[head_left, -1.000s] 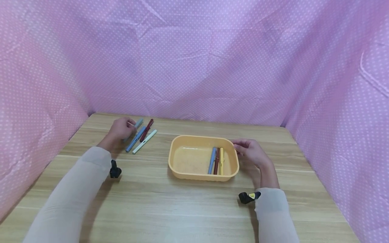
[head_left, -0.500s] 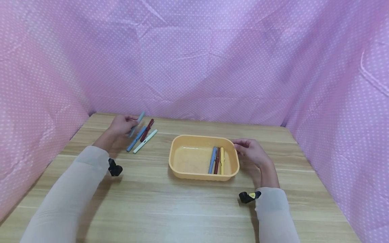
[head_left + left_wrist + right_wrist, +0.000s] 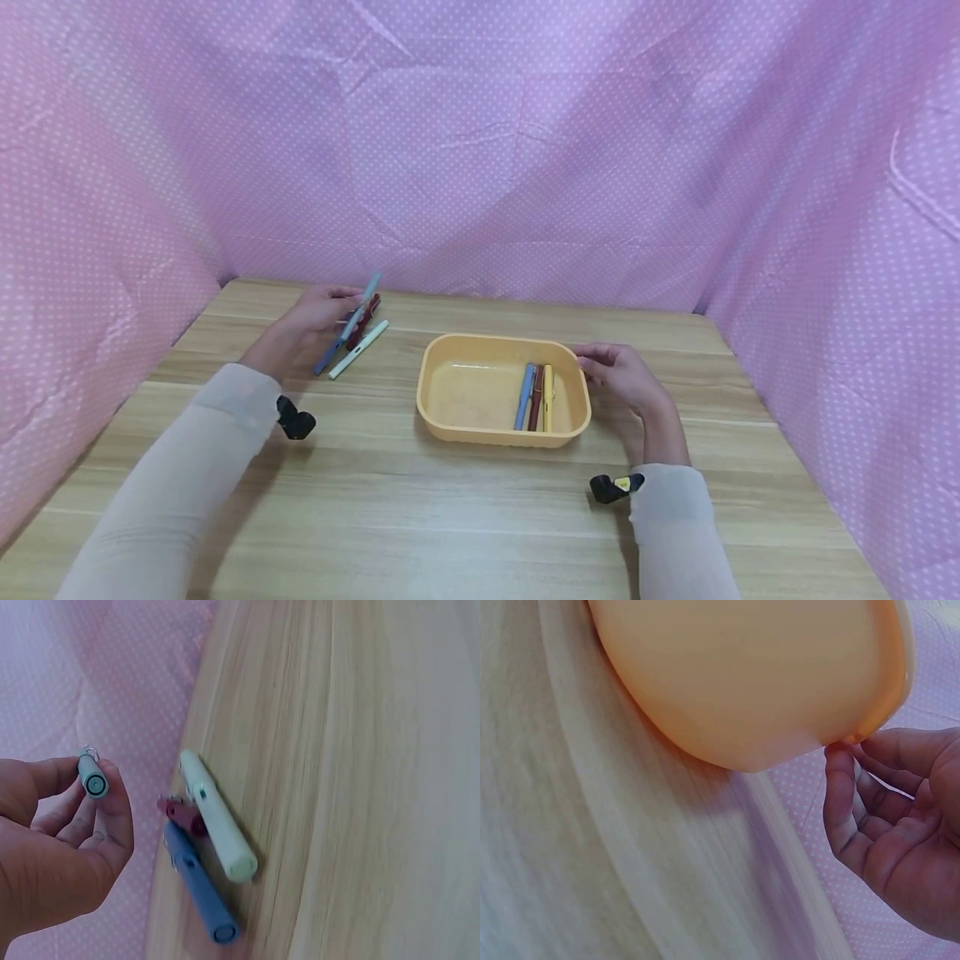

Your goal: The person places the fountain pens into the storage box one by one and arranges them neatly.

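Observation:
My left hand [image 3: 318, 308] pinches a grey-green pen [image 3: 94, 780] between thumb and fingers, raised over the other pens at the back left. Beneath it lie a blue pen [image 3: 201, 892], a dark red pen [image 3: 184, 814] and a pale green pen [image 3: 360, 350]; the held pen partly hides the first two in the head view. My right hand [image 3: 626, 375] grips the right end of a yellow plastic box [image 3: 480, 436], thumb and fingertips at its rim. Inside, a blue pen [image 3: 524, 397], a dark red pen [image 3: 536, 400] and a yellow pen [image 3: 547, 398] lie side by side toward the right.
The wooden table [image 3: 450, 525] ends at a pink dotted cloth [image 3: 480, 167] behind and on both sides. Small black cameras [image 3: 296, 421] are worn at both wrists, over pale sleeves.
My left hand has lifted the grey-green pen off the table and carried it right, over the blue and dark red pens. The right hand and the box have stayed in place.

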A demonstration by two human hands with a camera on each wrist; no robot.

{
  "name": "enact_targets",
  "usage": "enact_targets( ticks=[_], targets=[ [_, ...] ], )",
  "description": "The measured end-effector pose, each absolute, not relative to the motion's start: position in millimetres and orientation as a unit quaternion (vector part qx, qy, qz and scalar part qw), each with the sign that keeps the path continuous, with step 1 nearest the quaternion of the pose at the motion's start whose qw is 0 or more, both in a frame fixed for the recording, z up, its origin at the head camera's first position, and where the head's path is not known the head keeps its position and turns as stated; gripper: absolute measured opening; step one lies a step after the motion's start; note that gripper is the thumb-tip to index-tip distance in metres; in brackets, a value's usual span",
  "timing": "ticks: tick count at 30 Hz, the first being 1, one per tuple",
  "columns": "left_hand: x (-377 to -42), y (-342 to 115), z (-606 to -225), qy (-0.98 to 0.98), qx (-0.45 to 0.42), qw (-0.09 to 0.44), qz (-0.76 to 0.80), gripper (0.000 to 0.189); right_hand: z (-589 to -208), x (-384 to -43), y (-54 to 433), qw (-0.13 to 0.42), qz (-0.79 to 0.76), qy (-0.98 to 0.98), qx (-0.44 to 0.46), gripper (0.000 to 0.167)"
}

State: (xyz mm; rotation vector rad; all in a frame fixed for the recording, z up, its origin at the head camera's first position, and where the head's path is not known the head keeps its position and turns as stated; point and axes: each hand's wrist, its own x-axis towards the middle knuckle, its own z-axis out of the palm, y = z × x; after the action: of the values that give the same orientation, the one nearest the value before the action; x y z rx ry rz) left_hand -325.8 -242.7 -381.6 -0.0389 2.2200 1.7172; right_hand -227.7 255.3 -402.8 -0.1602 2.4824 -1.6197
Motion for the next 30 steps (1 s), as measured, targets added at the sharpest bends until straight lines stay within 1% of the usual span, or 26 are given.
enact_targets(
  ticks=[6, 30],
  targets=[
    [-320.7, -226.9, -379.1, 0.744, 0.0, 0.175, 0.644, 0.044, -402.6, -226.8, 255.1, 0.089, -0.541, 0.835, -0.051, 0.033],
    [-311.1, -172.0, -372.0, 0.716, 0.039, 0.195, 0.669, 0.04, -402.9, -228.6, 255.5, 0.089, -0.546, 0.831, -0.054, 0.033]
  ],
)
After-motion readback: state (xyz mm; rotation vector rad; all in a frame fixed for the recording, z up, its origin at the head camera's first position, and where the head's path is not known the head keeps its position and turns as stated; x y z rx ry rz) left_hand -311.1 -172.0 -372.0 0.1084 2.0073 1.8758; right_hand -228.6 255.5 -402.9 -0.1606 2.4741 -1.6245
